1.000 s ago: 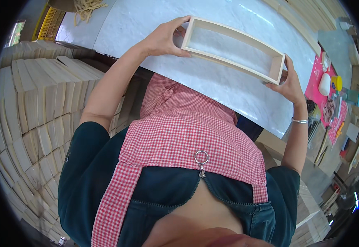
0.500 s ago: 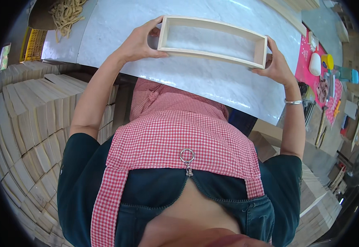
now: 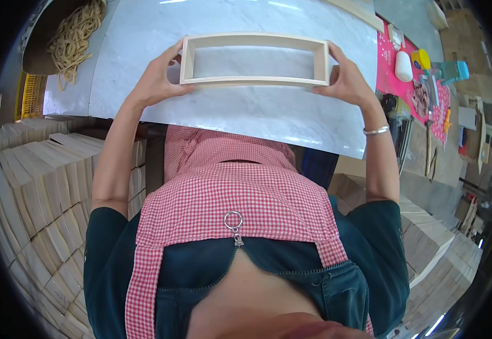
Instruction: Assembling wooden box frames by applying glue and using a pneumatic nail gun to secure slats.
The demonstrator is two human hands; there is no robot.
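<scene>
A long rectangular frame of pale wood (image 3: 251,80) is held between my two hands over the marbled white tabletop (image 3: 223,110). Its middle is hollow, and the table shows through it. My left hand (image 3: 160,79) grips the left short end, thumb at the near corner and fingers round the outer side. At the right short end, my right hand (image 3: 347,79) holds the frame in the same way, its thumb at the near corner. Whether the frame rests on the table or hangs just above it, I cannot tell.
Stacked wooden pieces (image 3: 37,192) fill the left side. A dark container (image 3: 38,53) of tan bands (image 3: 76,37) stands at far left, near a yellow crate (image 3: 33,96). To the right, a pink cloth (image 3: 390,65) bears a white bottle (image 3: 403,66) and a yellow-lidded tub (image 3: 421,59).
Both hands and the wooden frame sit further left in the view, and the frame has turned from slanting down rightward to nearly level. The whole view has shifted too. My grip looks the same.
</scene>
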